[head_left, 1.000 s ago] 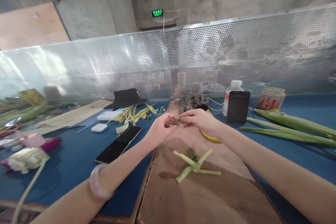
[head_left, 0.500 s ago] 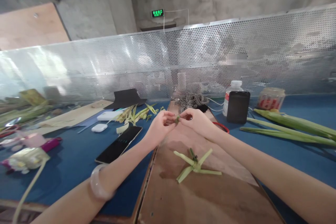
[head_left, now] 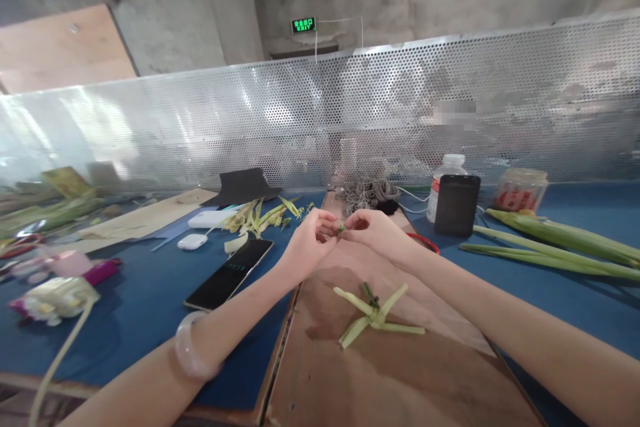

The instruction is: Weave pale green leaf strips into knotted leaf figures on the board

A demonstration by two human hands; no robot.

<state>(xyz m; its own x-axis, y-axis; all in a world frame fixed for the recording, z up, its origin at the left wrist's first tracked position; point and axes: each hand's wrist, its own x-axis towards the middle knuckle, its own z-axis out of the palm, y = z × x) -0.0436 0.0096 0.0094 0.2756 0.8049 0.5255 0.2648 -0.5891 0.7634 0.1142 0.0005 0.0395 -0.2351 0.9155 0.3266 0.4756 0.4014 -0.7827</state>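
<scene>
My left hand [head_left: 314,240] and my right hand [head_left: 374,232] meet fingertip to fingertip above the wooden board [head_left: 320,373]. Pinched between them is a small green plant piece [head_left: 341,229], mostly covered by the fingers. Both hands are closed on it. Below, on the board, lies a star-shaped figure of pale green leaf strips [head_left: 375,317], with a darker green stub at its top. A pale bangle [head_left: 193,347] circles my left wrist.
Left of the board are a phone [head_left: 230,273], a white earphone case [head_left: 192,241] and leaf scraps [head_left: 260,219]. To the right stand a black phone-like slab [head_left: 457,205], a bottle [head_left: 453,163] and a jar [head_left: 520,190], with long green leaves [head_left: 555,240] in front. Grey cord [head_left: 370,193] lies behind my hands.
The view has shifted slightly, so everything sits a little further right. My fingers have turned the small green piece a little; both hands keep their pinch.
</scene>
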